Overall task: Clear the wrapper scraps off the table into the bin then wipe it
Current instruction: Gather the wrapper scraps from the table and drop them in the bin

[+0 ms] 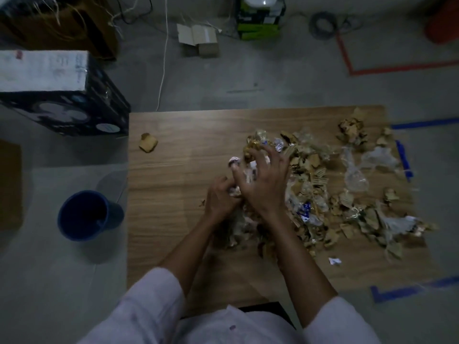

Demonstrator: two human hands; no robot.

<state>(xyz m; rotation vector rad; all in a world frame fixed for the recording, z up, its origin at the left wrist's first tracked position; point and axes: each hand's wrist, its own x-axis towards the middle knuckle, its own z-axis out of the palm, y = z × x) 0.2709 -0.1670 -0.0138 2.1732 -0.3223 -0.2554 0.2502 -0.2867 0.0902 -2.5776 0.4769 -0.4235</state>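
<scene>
Both hands were low over the desk (173,194), close together. The right hand (263,184) lay over the heap of wrapper scraps (313,175) with its fingers spread and bent like a claw, and gripped crumpled pieces. The left hand (219,198), just beside it, had its fingers curled around some scraps at the left edge of the heap. Both forearms were bare, with white sleeves pushed up. There was one big heap on the right half of the desk, and two single pieces apart from it: one brown scrap (148,146) near the far left corner, and one small white scrap (334,261) on the near side. One blue bin (115,214) stood on the floor to the left of the desk, and one black box (74,115) behind it.
</scene>
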